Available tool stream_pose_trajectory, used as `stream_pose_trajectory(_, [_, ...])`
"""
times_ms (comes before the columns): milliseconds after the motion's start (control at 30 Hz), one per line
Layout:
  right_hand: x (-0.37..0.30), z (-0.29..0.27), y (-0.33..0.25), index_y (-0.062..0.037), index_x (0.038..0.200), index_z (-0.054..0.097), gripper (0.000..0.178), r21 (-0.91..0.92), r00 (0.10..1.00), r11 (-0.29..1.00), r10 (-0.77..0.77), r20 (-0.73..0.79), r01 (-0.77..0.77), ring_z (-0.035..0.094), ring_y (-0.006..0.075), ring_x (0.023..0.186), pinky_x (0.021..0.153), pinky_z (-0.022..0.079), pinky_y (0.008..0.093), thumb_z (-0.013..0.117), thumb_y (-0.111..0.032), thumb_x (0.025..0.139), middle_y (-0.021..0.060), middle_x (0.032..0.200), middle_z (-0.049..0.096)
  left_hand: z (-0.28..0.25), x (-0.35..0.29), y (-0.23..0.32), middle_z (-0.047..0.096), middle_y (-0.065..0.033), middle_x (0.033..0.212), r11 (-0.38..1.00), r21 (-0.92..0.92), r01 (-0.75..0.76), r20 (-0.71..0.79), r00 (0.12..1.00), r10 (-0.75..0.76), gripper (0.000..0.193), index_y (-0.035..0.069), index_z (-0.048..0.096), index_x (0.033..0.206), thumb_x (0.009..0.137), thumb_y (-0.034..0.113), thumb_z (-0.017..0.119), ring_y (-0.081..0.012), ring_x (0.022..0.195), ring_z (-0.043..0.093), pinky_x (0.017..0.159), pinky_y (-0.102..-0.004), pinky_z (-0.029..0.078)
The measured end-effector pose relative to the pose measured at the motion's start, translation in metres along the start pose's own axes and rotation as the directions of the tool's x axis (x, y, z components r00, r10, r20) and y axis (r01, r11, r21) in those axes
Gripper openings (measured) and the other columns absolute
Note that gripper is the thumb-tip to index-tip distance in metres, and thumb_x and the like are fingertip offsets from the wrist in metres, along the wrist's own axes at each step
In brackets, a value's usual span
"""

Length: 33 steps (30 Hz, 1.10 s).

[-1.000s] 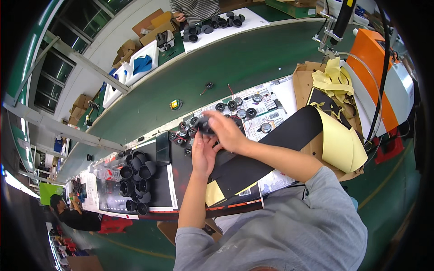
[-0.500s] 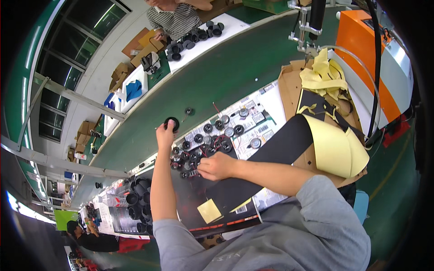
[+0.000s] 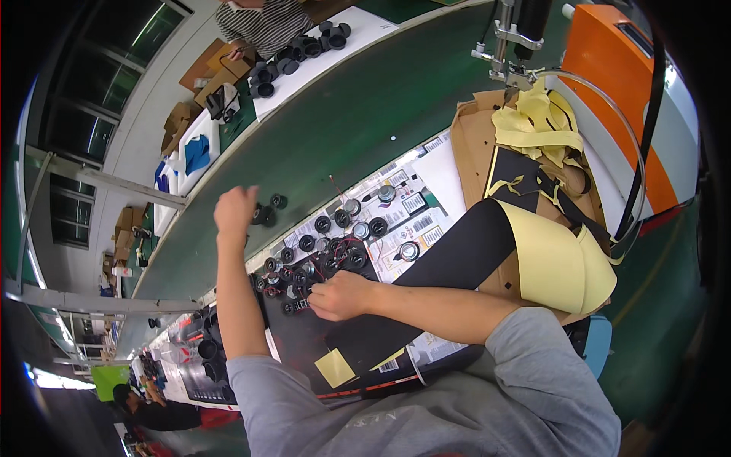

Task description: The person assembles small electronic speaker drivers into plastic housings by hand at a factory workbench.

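Observation:
My left hand [image 3: 236, 212] is over the green belt, just left of a round black speaker [image 3: 263, 215] lying there. Its fingers are bunched and slightly blurred, and nothing shows in them. Another small speaker [image 3: 279, 201] rests a little beyond. My right hand [image 3: 339, 295] is curled closed at the near side of a cluster of small round speakers [image 3: 355, 260] with red wires; its fingertips are hidden, so what it grips cannot be made out. A long black sheet with a yellow underside [image 3: 464, 244] passes beyond my right forearm.
A cardboard box [image 3: 474, 145] with yellow scraps [image 3: 537, 126] stands at the right, beside an orange and white machine [image 3: 609, 84]. The green conveyor belt [image 3: 343, 122] runs across the far side. Black cup-shaped parts [image 3: 209, 350] are piled at left. A person in stripes [image 3: 266, 30] sits opposite.
The speaker that my left hand held now lies on the belt, and that hand has moved off to its left. My right hand stays closed by the cluster. The whole view has shifted slightly.

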State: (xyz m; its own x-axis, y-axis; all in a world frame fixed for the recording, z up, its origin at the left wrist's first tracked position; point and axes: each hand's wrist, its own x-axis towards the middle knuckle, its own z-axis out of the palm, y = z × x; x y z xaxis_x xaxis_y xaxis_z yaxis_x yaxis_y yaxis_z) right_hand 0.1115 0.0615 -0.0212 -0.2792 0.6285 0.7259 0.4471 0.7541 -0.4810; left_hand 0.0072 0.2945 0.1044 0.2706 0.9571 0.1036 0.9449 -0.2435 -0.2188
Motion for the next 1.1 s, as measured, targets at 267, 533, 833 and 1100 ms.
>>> stream_pose_trajectory(267, [0.005,-0.001,-0.006,-0.0070,0.071,0.057,0.017,0.018,0.999,1.000,-0.023,-0.040,0.024,0.059,0.0272,0.053,0.048,0.048,0.0390,0.063,-0.019,0.080,0.0077,0.067,0.053,0.045,0.003,0.015,0.068,-0.0228,0.091,0.989,-0.112,-0.093,0.074,0.992,0.101,0.043,-0.002,0.063,0.099,0.082,0.037,0.066,-0.0344,0.087,0.068,0.074,-0.0423,0.054])
stream_pose_trajectory(533, [0.004,-0.015,-0.009,-0.0056,0.108,0.054,0.040,0.176,0.878,0.911,0.408,-0.248,-0.374,0.064,0.0285,0.071,0.058,0.051,0.0383,0.069,-0.030,0.079,0.0108,0.088,0.060,0.010,-0.140,0.015,0.064,-0.0161,0.103,-0.261,-0.962,0.080,0.036,0.984,0.172,0.035,0.007,0.043,0.107,0.077,-0.006,0.054,-0.0257,0.094,0.065,0.078,-0.0347,0.055])
stream_pose_trajectory(833, [0.009,-0.014,-0.018,-0.0033,0.103,0.059,0.034,-0.094,0.993,0.995,-0.029,-0.111,0.018,0.064,0.0252,0.076,0.060,0.052,0.0327,0.070,-0.025,0.079,0.0079,0.089,0.060,0.023,-0.261,0.017,0.063,-0.0107,0.102,-0.620,-0.746,0.242,0.201,0.970,0.137,0.031,0.000,0.055,0.115,0.084,-0.004,0.056,-0.0181,0.088,0.065,0.078,-0.0306,0.053])
stream_pose_trajectory(1100, [0.007,-0.001,-0.043,-0.0017,0.105,0.059,0.036,0.030,0.971,0.973,-0.229,0.062,0.228,0.067,0.0249,0.079,0.064,0.054,0.0346,0.072,-0.021,0.078,0.0120,0.098,0.065,0.031,-0.277,-0.023,0.067,-0.0062,0.086,0.147,-0.972,-0.183,-0.191,0.981,-0.040,0.017,-0.004,0.069,0.085,0.089,0.012,0.065,-0.0128,0.080,0.061,0.070,-0.0245,0.049])
